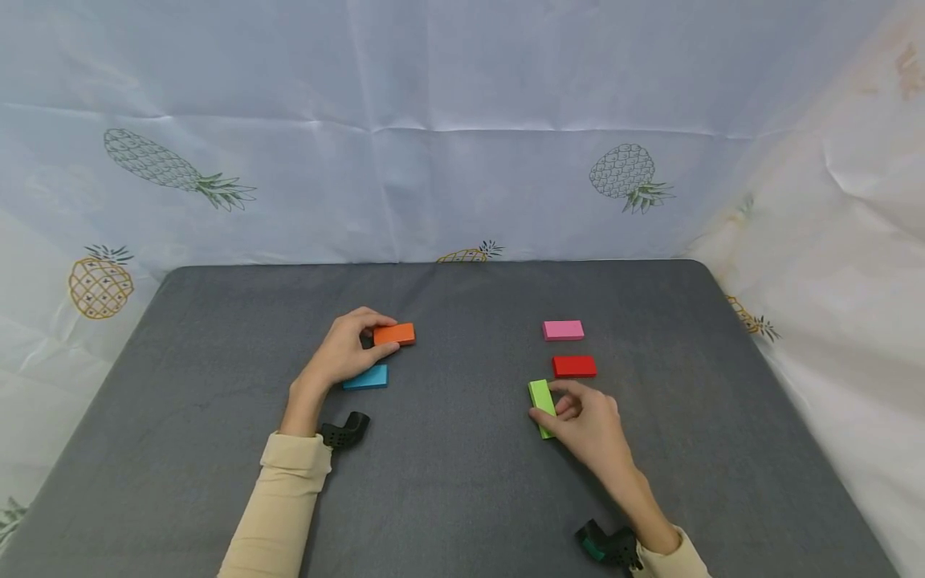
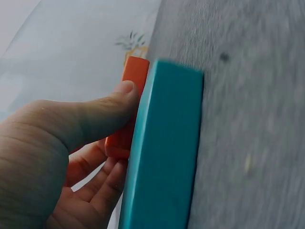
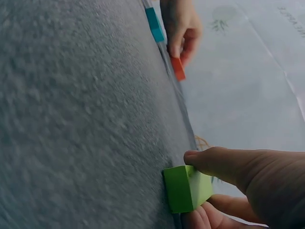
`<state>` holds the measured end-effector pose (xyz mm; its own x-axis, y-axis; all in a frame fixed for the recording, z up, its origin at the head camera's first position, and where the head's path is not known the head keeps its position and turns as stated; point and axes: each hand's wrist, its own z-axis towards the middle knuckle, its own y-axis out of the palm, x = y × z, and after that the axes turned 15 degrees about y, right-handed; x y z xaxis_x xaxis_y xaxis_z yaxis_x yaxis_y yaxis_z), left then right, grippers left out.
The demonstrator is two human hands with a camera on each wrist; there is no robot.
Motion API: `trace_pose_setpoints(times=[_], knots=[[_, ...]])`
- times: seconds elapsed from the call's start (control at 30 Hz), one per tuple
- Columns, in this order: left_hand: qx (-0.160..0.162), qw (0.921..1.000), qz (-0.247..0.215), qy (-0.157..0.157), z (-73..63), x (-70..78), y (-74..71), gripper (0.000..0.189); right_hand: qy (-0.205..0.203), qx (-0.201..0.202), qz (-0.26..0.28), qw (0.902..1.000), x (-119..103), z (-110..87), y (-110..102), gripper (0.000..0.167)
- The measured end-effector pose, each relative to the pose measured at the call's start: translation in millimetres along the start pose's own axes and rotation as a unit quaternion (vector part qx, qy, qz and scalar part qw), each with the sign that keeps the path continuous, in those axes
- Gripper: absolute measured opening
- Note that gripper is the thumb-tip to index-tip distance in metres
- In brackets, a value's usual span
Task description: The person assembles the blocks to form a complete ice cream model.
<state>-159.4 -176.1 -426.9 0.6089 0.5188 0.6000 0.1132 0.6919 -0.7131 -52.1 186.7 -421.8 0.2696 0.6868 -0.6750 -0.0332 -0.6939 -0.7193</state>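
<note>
My left hand (image 1: 349, 347) pinches an orange block (image 1: 394, 334) between thumb and fingers at the back left of the table. Just nearer than it lies a blue block (image 1: 366, 377), partly covered by that hand; the left wrist view shows the blue block (image 2: 164, 143) large in front. On the right, my right hand (image 1: 587, 421) holds a lime green block (image 1: 542, 408) by its edges, thumb at the near end and fingers at the far part. Beyond that hand lie a red block (image 1: 574, 367) and, farther back, a pink block (image 1: 563, 331).
A dark grey cloth covers the table (image 1: 448, 466). Behind it hangs a pale curtain (image 1: 462, 185) printed with pineapples, which continues down both sides. Black wrist mounts (image 1: 345, 431) sit at both sleeves.
</note>
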Motion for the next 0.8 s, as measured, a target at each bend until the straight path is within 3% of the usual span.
trace_pose_setpoints(times=[0.8], knots=[[-0.031, 0.9986, -0.026, 0.035, 21.1, 39.6, 34.7, 0.031, -0.001, -0.002, 0.016, 0.9999, -8, -5.1, 19, 0.041]])
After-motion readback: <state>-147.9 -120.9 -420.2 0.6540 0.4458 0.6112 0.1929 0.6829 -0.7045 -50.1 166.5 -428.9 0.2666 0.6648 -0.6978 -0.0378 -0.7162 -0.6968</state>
